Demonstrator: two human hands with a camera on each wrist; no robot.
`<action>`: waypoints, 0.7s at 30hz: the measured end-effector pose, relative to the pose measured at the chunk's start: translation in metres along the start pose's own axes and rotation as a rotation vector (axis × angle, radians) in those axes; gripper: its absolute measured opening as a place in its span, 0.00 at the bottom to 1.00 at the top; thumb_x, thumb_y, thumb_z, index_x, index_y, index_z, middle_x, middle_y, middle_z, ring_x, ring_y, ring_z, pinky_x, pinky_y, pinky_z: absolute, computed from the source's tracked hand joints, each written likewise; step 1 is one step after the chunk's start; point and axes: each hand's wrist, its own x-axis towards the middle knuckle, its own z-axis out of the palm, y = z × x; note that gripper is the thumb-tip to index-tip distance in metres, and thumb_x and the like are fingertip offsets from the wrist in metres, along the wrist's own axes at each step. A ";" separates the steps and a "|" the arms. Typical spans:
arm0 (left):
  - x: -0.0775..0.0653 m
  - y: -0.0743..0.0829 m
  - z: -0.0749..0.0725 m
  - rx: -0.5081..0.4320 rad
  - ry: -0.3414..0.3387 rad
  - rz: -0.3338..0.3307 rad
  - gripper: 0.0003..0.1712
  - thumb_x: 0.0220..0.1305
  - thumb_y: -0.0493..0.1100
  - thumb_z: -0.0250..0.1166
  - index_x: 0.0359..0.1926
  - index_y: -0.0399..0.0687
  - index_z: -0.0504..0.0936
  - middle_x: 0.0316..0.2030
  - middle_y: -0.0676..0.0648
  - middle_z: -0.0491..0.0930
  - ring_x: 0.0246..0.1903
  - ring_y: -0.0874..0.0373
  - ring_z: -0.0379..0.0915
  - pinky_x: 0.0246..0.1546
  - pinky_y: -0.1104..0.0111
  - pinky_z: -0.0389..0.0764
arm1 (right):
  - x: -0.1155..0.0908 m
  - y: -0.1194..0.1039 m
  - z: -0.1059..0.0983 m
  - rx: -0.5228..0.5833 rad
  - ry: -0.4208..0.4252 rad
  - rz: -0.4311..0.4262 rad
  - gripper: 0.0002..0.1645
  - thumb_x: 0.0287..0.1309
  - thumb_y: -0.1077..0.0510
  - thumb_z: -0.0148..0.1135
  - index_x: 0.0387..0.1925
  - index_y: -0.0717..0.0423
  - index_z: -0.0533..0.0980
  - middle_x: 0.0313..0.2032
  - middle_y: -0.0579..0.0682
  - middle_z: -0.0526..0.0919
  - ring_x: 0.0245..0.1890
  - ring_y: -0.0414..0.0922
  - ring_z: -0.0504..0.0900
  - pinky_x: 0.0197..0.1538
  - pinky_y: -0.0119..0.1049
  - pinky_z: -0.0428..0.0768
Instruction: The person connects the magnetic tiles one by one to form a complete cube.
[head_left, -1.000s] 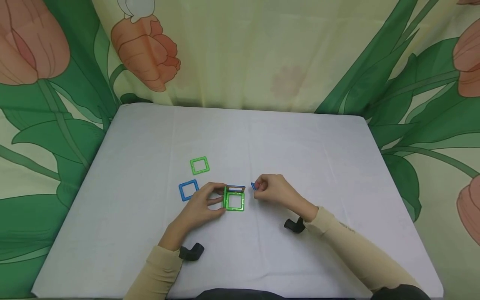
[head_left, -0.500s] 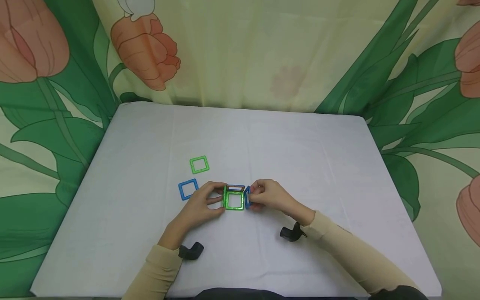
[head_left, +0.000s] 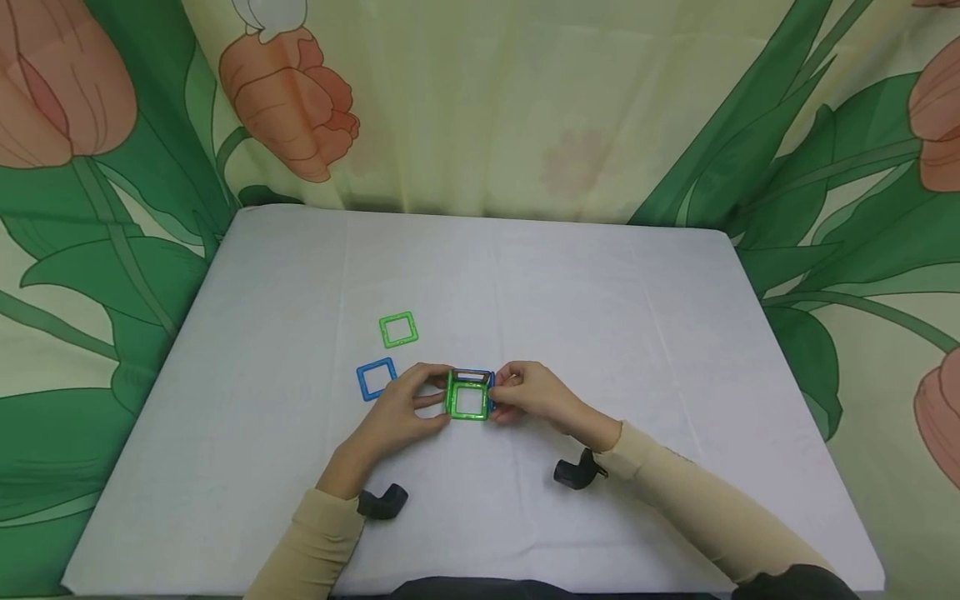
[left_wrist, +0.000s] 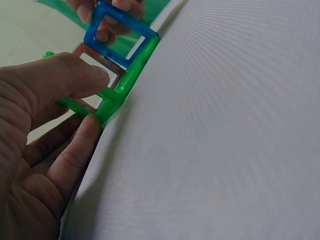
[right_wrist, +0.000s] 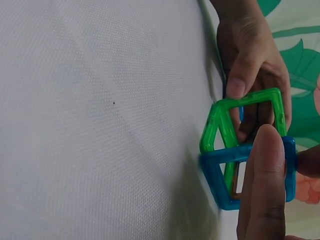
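Free tabletop [head_left: 675,333] rightward, loose blue square [head_left: 363,384] beside left grip [head_left: 395,414]

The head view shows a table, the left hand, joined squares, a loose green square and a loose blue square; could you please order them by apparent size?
1. Table
2. Left hand
3. Joined squares
4. Loose green square and loose blue square: too alike to rank, the blue one partly covered.

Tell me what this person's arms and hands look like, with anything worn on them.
The left hand and right hand wear no gloves. The left sleeve and right sleeve are long and beige. A black, bent left fitting juts out below the left cuff's edge; a similar right fitting sits by the other. No cables show.
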 end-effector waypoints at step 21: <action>0.000 0.026 -0.031 0.250 -0.065 -0.132 0.43 0.60 0.34 0.75 0.74 0.48 0.69 0.69 0.44 0.72 0.70 0.45 0.70 0.69 0.56 0.76 | 0.001 -0.001 0.000 0.020 -0.003 0.036 0.11 0.64 0.65 0.63 0.45 0.67 0.73 0.29 0.52 0.88 0.28 0.43 0.89 0.36 0.37 0.90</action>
